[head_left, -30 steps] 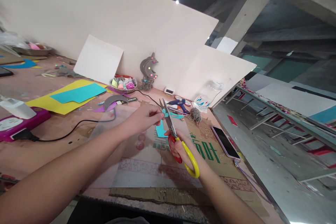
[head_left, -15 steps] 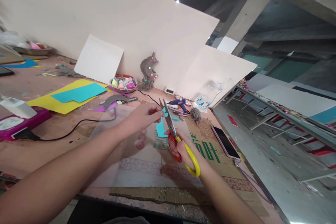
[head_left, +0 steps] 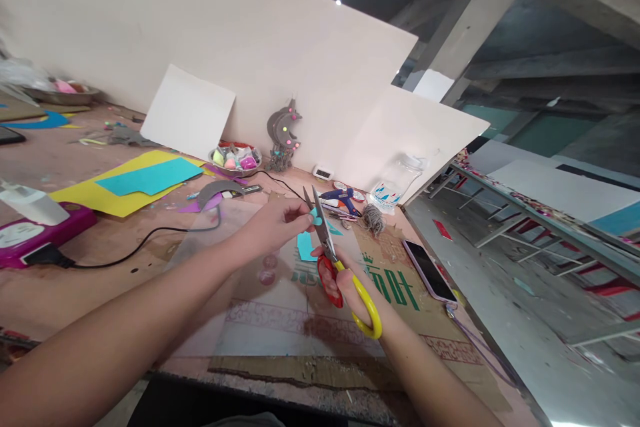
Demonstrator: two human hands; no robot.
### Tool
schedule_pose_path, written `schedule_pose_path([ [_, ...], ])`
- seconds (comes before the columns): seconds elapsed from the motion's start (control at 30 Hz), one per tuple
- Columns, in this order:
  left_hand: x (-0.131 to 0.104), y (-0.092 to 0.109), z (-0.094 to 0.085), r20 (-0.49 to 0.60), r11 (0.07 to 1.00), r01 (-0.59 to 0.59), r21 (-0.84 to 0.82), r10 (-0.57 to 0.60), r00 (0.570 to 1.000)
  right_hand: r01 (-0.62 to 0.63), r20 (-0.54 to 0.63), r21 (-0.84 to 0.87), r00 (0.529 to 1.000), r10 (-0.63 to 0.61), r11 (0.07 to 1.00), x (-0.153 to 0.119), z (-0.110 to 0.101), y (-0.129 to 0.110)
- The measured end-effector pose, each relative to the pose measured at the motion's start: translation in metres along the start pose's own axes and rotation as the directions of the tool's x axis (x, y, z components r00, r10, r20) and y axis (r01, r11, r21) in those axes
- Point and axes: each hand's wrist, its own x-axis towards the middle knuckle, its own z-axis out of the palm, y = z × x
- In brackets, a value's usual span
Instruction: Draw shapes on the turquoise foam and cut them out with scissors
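Between the thumb and fingers of my left hand (head_left: 285,220) is pinched a small blue paper piece (head_left: 317,217) with a rounded edge. My right hand (head_left: 345,280) grips scissors (head_left: 324,233) with one red and one yellow handle. Their blades point away from me, parted, with the paper piece between them. Below the hands, a larger blue paper scrap (head_left: 305,247) lies on the printed cardboard (head_left: 400,327), which a translucent sheet partly covers.
Behind the hands lie a blue glue gun (head_left: 341,197), a grey yarn ball (head_left: 373,219) and a clear jar (head_left: 397,183). A phone (head_left: 430,271) rests at the right edge. Blue and yellow paper sheets (head_left: 135,203) and a purple power strip (head_left: 55,233) are left, its cord crossing the table.
The blue paper piece has shifted and turned slightly between the scissor blades, with my left fingers moving a little to the right. The scissors stay in nearly the same spot.
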Motion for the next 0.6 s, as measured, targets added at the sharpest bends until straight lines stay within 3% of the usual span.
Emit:
schedule_pose_path([
  [0.6, 0.0016, -0.0057, 0.0028, 0.006, 0.996, -0.017, -0.087, 0.018, 1.000, 0.006, 0.026, 0.146, 1.000, -0.009, 0.989, 0.0014, 0.0008, 0.0056],
])
